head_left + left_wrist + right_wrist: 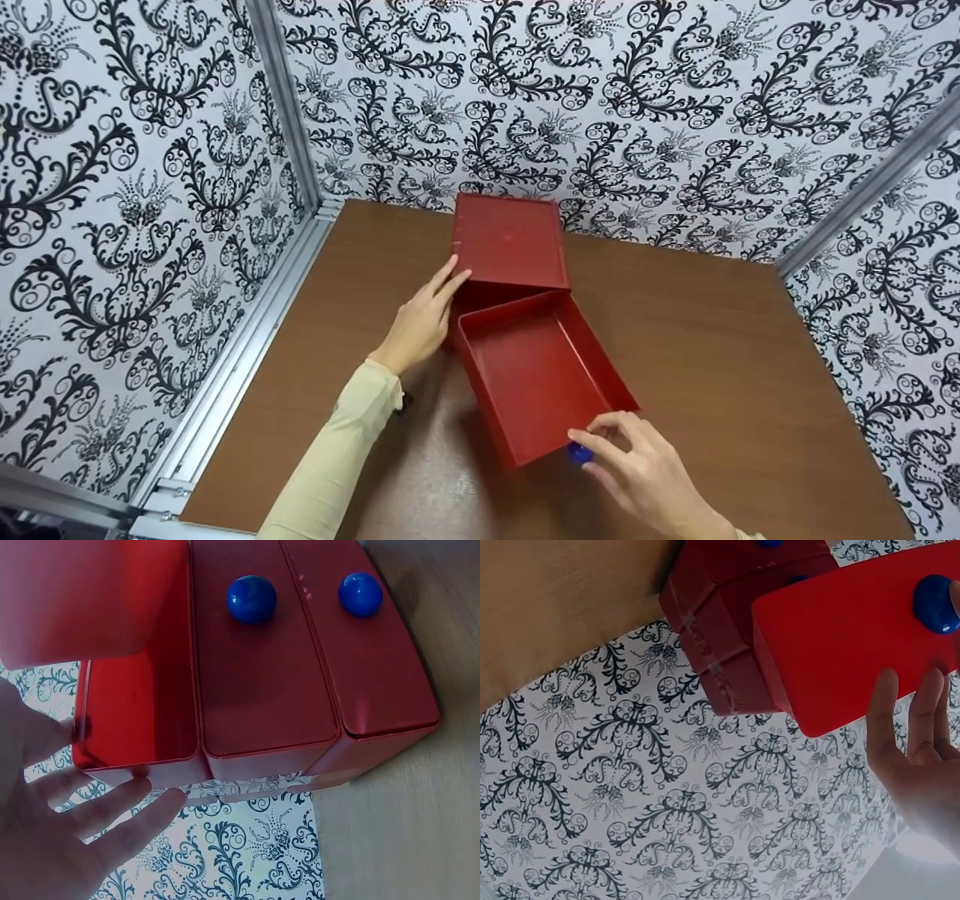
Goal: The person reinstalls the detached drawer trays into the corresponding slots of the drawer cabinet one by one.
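A red drawer cabinet [510, 240] stands on the table, its top slot uncovered. Its top drawer [529, 375] is pulled far out toward me, skewed, with nothing inside; I cannot tell whether its far end is still in the slot. My right hand [649, 472] pinches the blue knob [579, 452] on the drawer front, one finger near the rim. My left hand [420, 322] rests against the cabinet's left side with fingers extended. In the left wrist view two more drawer fronts, the middle one [270, 682] and the bottom one [390, 660], are closed and carry blue knobs.
A brown wooden table [712, 337] spreads around the cabinet. Behind and at both sides stand walls with black-and-white patterned covering [525, 97]. A metal rail [247, 360] borders the table on the left.
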### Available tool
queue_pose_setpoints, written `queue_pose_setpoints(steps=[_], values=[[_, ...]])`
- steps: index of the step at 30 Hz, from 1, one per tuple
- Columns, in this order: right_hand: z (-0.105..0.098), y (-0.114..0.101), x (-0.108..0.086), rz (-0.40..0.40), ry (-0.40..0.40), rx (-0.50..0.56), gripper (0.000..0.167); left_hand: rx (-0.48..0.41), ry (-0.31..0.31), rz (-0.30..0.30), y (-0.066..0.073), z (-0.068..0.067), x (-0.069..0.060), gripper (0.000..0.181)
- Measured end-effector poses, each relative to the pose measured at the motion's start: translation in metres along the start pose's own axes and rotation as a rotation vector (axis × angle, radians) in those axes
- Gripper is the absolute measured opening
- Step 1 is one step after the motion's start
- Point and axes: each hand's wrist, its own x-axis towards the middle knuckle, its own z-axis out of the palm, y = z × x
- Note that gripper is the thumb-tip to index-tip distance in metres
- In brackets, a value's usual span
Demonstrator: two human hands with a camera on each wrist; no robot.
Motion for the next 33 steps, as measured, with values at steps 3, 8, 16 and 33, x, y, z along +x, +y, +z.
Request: queue_pose_setpoints(steps=[3,8,16,33], values=[[0.003,-0.001,0.004,-0.007,0.000,-0.004,0.029,-0.004,-0.002,0.017,-0.001,-0.001,-0.001,0.060],[0.007,-0.004,0.007,-0.017,0.000,0.001,0.031,0.012,-0.008,0.034,-0.001,0.000,-0.001,0.065],[0.012,-0.005,0.011,-0.019,0.001,0.001,0.032,0.030,-0.002,0.049,-0.003,0.000,0.000,0.072],[0.017,-0.009,0.017,-0.040,0.006,-0.032,0.034,0.030,-0.011,0.055,-0.003,-0.002,-0.001,0.071]])
